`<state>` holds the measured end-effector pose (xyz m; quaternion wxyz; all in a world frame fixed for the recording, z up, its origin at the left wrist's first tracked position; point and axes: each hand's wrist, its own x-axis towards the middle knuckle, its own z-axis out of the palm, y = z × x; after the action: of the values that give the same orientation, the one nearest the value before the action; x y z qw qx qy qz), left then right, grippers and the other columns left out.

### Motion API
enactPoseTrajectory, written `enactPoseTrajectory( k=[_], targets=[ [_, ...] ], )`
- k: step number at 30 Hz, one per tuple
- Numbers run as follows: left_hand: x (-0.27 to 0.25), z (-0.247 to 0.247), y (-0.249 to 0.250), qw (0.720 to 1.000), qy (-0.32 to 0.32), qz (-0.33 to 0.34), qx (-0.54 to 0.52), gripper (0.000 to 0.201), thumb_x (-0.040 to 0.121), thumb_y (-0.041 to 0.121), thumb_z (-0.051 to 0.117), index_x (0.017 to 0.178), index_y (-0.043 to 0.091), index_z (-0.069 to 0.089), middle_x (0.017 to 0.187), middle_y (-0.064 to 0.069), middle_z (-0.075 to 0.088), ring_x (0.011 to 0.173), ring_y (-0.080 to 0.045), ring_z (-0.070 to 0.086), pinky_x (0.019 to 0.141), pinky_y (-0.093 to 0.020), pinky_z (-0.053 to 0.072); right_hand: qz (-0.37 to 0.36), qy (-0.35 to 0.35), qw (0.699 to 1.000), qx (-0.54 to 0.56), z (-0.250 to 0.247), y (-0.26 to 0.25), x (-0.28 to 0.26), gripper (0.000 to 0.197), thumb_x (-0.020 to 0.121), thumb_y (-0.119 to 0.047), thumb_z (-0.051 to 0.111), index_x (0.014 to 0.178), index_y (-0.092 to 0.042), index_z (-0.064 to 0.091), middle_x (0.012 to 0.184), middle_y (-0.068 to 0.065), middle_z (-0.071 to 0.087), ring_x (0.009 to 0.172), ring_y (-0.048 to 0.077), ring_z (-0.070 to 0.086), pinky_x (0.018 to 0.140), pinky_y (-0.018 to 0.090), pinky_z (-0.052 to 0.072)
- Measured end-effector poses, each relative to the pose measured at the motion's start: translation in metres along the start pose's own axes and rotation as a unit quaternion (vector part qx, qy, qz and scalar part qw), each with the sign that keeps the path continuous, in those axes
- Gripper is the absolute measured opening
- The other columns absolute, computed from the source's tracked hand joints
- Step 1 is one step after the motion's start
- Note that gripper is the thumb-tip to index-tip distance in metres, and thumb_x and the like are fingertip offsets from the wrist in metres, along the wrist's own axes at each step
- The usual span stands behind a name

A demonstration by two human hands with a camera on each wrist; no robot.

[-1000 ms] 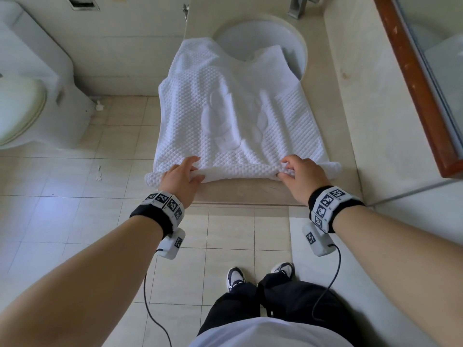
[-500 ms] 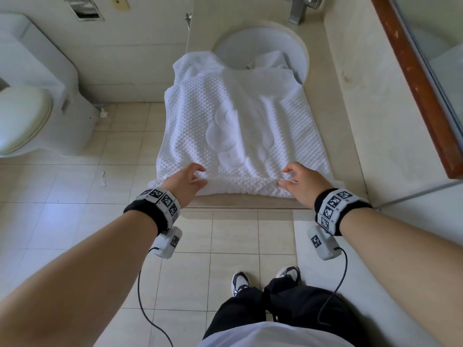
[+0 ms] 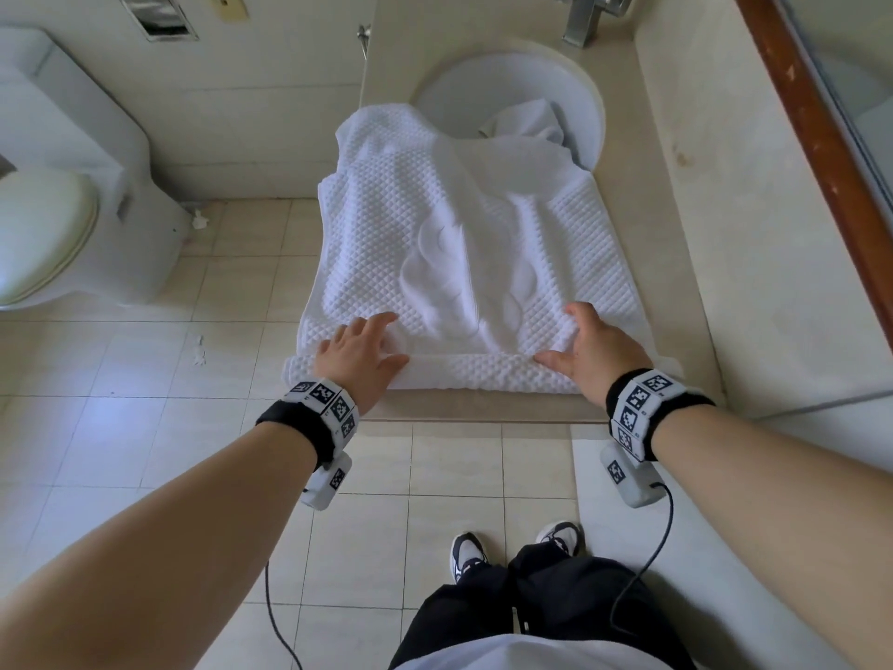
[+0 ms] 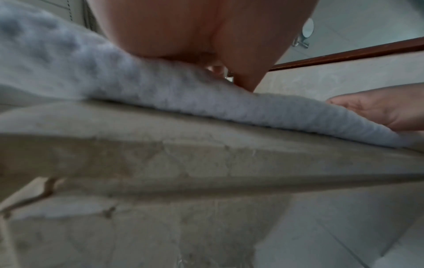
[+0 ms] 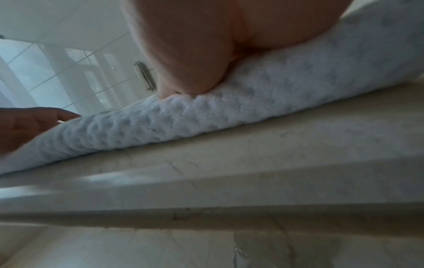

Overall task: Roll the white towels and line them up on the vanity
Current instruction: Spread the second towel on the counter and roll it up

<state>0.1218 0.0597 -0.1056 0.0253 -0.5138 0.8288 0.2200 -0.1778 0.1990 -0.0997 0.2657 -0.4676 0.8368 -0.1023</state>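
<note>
I'm reaching both arms forward, left hand [image 3: 355, 362] and right hand [image 3: 592, 353] pressing flat with fingers spread on the towel's [image 3: 464, 244] rolled near edge on the vanity [image 3: 676, 263].

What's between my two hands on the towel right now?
Only the towel's rolled near edge spans from the left hand to the right hand, with nothing else on it. The head view shows this plainly.
</note>
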Motion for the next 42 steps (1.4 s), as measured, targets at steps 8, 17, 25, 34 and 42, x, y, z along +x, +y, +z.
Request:
enactPoseTrajectory(
  k=[8, 17, 25, 34, 42],
  targets=[
    [0.006, 0.001, 0.011, 0.997, 0.066, 0.028, -0.003, 0.042, 0.091, 0.035, 0.064, 0.131, 0.035, 0.052, 0.101, 0.012, 0.056, 0.109, -0.018, 0.048, 0.1, -0.038, 0.035, -0.022, 0.047, 0.999, -0.012, 0.005, 0.009, 0.021, 0.086, 0.062, -0.081, 0.067, 0.13, -0.035, 0.04, 0.101, -0.008, 0.056, 0.1, 0.018, 0.053, 0.09, 0.045, 0.049],
    [-0.018, 0.01, 0.005, 0.995, 0.057, 0.055, -0.054, 0.048, 0.094, 0.05, 0.054, 0.136, 0.026, 0.055, 0.099, 0.015, 0.062, 0.104, -0.012, 0.053, 0.103, -0.041, 0.041, -0.027, 0.059, 0.996, -0.056, 0.004, 0.005, 0.017, 0.085, 0.068, -0.079, 0.064, 0.135, -0.03, 0.046, 0.098, -0.007, 0.054, 0.105, 0.023, 0.051, 0.092, 0.043, 0.045],
    [-0.034, 0.017, -0.006, 0.995, 0.064, 0.074, -0.002, 0.055, 0.086, 0.053, 0.067, 0.134, 0.03, 0.055, 0.125, 0.011, 0.064, 0.124, -0.018, 0.047, 0.111, -0.039, 0.029, -0.073, 0.049, 0.995, -0.055, 0.012, -0.022, -0.017, 0.031, 0.098, -0.028, 0.053, 0.128, -0.019, 0.053, 0.107, 0.003, 0.062, 0.091, 0.021, 0.057, 0.075, 0.035, 0.048],
    [-0.04, 0.012, -0.007, 0.996, 0.063, 0.064, -0.029, 0.046, 0.094, 0.04, 0.06, 0.137, 0.026, 0.049, 0.119, 0.007, 0.066, 0.121, -0.02, 0.05, 0.11, -0.041, 0.028, -0.129, 0.066, 0.987, -0.07, 0.025, -0.01, -0.051, 0.053, 0.083, -0.033, 0.072, 0.13, -0.024, 0.049, 0.124, -0.003, 0.06, 0.114, 0.023, 0.051, 0.098, 0.039, 0.045],
    [-0.042, 0.01, -0.007, 0.997, 0.043, 0.033, -0.052, 0.044, 0.097, 0.039, 0.055, 0.139, 0.03, 0.043, 0.118, 0.005, 0.066, 0.115, -0.023, 0.056, 0.111, -0.042, 0.031, -0.11, 0.116, 0.982, -0.101, 0.028, -0.011, -0.049, 0.036, 0.087, -0.028, 0.067, 0.121, -0.024, 0.058, 0.112, -0.003, 0.068, 0.108, 0.024, 0.054, 0.091, 0.041, 0.046]
  ],
)
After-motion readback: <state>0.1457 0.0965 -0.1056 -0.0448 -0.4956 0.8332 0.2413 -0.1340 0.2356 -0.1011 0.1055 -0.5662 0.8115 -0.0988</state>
